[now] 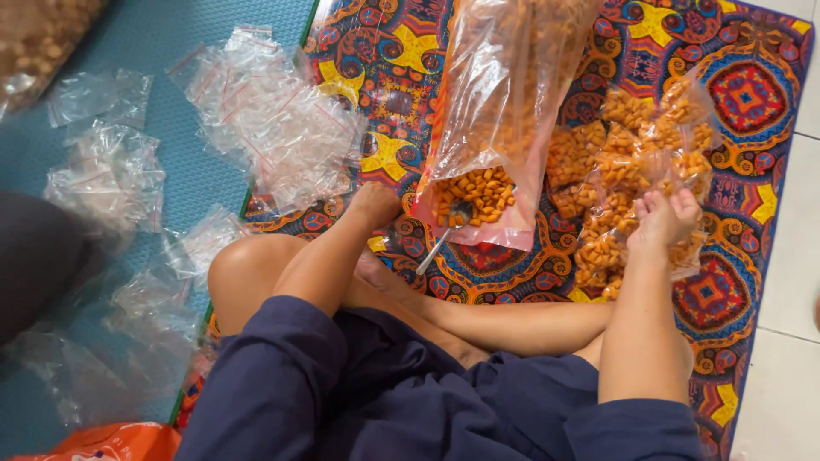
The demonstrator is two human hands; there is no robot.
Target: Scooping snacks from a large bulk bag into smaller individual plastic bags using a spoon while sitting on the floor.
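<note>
On patterned mat (752, 94), right hand (664, 215) grip grasping filled snack packet (683, 248); left hand (373, 205) grip clenched, empty.

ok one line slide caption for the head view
Seated person, right hand on filled snack packets, left hand beside big open bag.

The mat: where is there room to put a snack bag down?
Bare mat shows at the far right, between the filled packets and the white floor. A small patch lies below the big bag, near the spoon. Empty bags crowd the left.
</note>
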